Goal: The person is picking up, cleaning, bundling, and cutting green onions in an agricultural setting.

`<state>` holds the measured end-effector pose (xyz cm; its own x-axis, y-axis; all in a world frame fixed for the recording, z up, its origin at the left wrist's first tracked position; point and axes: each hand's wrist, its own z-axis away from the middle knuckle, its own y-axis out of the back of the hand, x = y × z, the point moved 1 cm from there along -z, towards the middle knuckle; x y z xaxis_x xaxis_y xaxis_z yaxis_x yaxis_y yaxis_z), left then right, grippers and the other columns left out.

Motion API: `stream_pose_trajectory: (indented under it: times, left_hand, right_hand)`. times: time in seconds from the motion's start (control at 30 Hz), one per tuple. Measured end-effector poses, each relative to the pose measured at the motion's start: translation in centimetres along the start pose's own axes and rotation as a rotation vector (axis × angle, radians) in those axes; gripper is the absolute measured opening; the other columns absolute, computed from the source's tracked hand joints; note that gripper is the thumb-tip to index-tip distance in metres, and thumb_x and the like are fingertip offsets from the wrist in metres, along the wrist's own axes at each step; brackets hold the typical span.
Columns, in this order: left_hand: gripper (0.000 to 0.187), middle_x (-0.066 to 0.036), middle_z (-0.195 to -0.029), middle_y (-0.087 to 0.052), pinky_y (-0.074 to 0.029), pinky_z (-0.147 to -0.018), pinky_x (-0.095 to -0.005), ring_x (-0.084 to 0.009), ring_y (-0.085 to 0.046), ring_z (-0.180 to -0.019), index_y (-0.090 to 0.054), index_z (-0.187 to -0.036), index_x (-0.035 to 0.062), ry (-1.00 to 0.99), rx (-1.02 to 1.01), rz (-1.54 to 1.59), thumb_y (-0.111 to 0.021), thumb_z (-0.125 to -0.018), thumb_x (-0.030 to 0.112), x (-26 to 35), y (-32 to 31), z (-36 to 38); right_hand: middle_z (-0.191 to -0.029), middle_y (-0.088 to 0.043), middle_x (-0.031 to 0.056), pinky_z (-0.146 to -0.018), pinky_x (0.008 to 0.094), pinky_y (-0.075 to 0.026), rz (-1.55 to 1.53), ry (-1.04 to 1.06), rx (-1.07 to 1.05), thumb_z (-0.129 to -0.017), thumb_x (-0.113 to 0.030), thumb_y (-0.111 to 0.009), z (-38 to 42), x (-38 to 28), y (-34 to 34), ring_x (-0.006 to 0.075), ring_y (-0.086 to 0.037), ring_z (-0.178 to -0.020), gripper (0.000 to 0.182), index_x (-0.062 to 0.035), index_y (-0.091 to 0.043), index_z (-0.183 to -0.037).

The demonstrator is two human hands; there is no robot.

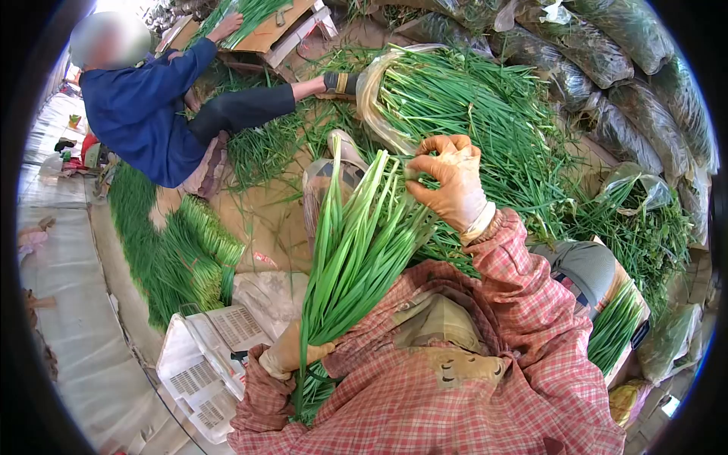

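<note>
A bunch of long green leafy stalks [353, 265] stands slanted in front of my chest, its pale ends pointing up. Around its lower part my gloved left hand [292, 350] is wrapped. My gloved right hand [449, 180] is beside the pale ends, thumb and forefinger curled close together; whatever is between the fingertips is too small to make out. Behind that hand, a large heap of the same stalks [470, 114] spills out of a clear plastic bag [371, 98].
A co-worker in blue [144, 114] sits at the upper left, a leg stretched toward the bag. Tied bundles [186, 254] lie on the left floor, near a white plastic crate [199, 371]. Filled plastic bags [599, 53] are piled at the upper right.
</note>
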<state>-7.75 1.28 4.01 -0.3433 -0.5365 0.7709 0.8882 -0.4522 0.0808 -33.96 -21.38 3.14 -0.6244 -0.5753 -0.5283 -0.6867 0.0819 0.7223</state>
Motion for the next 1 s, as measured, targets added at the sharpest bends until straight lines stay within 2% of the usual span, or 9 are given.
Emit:
stream_pose_trajectory:
  times: [0.17,0.23,0.3,0.53,0.6,0.63,0.7,0.83,1.0]
  left_hand:
    - [0.031,-0.011,-0.089,-0.063,-0.048,-0.070,-0.0335,-0.0249,-0.060,-0.080,-0.058,-0.103,0.0040,-0.095,0.013,-0.222,-0.063,-0.074,0.012,1.6,-0.3,0.0]
    - [0.030,-0.009,-0.084,-0.062,-0.047,-0.066,-0.0312,-0.0209,-0.059,-0.075,-0.058,-0.099,0.0026,-0.304,0.073,-0.434,-0.065,-0.070,0.009,0.9,-0.4,-0.3]
    - [0.032,-0.008,-0.083,-0.061,-0.047,-0.066,-0.0311,-0.0207,-0.059,-0.074,-0.058,-0.098,0.0021,-0.383,0.105,-0.494,-0.067,-0.068,0.009,0.1,-0.4,-0.5]
    - [0.032,-0.014,-0.083,-0.061,-0.047,-0.066,-0.0379,-0.0324,-0.059,-0.076,-0.059,-0.097,0.0035,-0.219,0.155,-0.466,-0.065,-0.069,0.016,1.2,-0.6,-0.2]
    - [0.031,-0.016,-0.082,-0.061,-0.047,-0.065,-0.0390,-0.0351,-0.059,-0.076,-0.059,-0.097,0.0040,-0.219,0.179,-0.541,-0.064,-0.069,0.017,1.6,-0.8,-0.3]
    - [0.031,-0.017,-0.081,-0.061,-0.047,-0.065,-0.0392,-0.0360,-0.058,-0.076,-0.058,-0.097,0.0044,-0.206,0.193,-0.563,-0.063,-0.069,0.017,1.9,-0.9,-0.3]
    - [0.033,-0.018,-0.083,-0.060,-0.047,-0.064,-0.0403,-0.0369,-0.058,-0.077,-0.056,-0.102,0.0054,-0.207,0.189,-0.592,-0.060,-0.072,0.018,1.8,-0.9,-0.4]
    - [0.038,-0.017,-0.091,-0.060,-0.048,-0.065,-0.0414,-0.0366,-0.058,-0.079,-0.051,-0.112,0.0067,-0.249,0.174,-0.597,-0.057,-0.077,0.021,1.9,-1.1,-0.6]
    - [0.044,-0.018,-0.098,-0.060,-0.049,-0.067,-0.0401,-0.0358,-0.059,-0.082,-0.047,-0.118,0.0066,-0.253,0.234,-0.536,-0.058,-0.078,0.021,2.6,-1.7,-0.4]
  right_hand:
    - [-0.092,-0.057,0.0004,-0.080,0.0393,-0.035,0.024,0.371,-0.056,-0.063,-0.007,-0.066,2.3,-0.9,1.2,0.0245,-0.050,-0.087,0.022,-0.0143,-0.057,-0.082]
    - [-0.082,-0.058,0.0044,-0.068,0.0339,-0.041,-0.427,0.169,-0.258,-0.072,-0.005,-0.063,4.0,-2.5,1.7,0.0219,-0.054,-0.073,0.017,-0.0088,-0.055,-0.086]
    - [-0.071,-0.057,0.0065,-0.052,0.0287,-0.041,-1.434,-0.563,-0.407,-0.081,-0.005,-0.057,6.1,-4.8,3.5,0.0174,-0.051,-0.054,0.009,-0.0054,-0.051,-0.087]
    - [-0.062,-0.038,-0.0044,-0.038,0.0212,-0.025,-2.183,-0.446,0.367,-0.091,-0.010,-0.047,8.1,4.5,11.9,0.0055,-0.029,-0.046,0.013,-0.0083,-0.041,-0.079]
    - [-0.067,-0.043,-0.0015,-0.045,0.0193,-0.030,-1.824,-0.524,0.679,-0.092,-0.009,-0.046,9.9,11.7,15.3,0.0058,-0.034,-0.052,0.008,-0.0020,-0.048,-0.092]
    - [-0.073,-0.049,0.0009,-0.051,0.0176,-0.036,-1.082,-0.689,0.800,-0.091,-0.013,-0.049,11.0,15.3,16.4,0.0060,-0.043,-0.058,0.011,-0.0016,-0.050,-0.093]
    - [-0.087,-0.060,0.0080,-0.070,0.0337,-0.047,0.433,-0.644,0.299,-0.079,-0.013,-0.064,12.0,19.2,16.4,0.0212,-0.056,-0.074,0.018,-0.0057,-0.061,-0.094]
    - [-0.090,-0.060,0.0098,-0.078,0.0371,-0.042,0.367,-0.076,0.089,-0.067,-0.018,-0.071,4.5,6.7,10.0,0.0278,-0.054,-0.086,0.035,-0.0119,-0.064,-0.100]
    - [-0.082,-0.053,0.0052,-0.075,0.0380,-0.035,0.178,0.073,-0.224,-0.067,-0.028,-0.069,2.8,-2.2,1.1,0.0256,-0.046,-0.086,0.022,-0.0114,-0.062,-0.079]
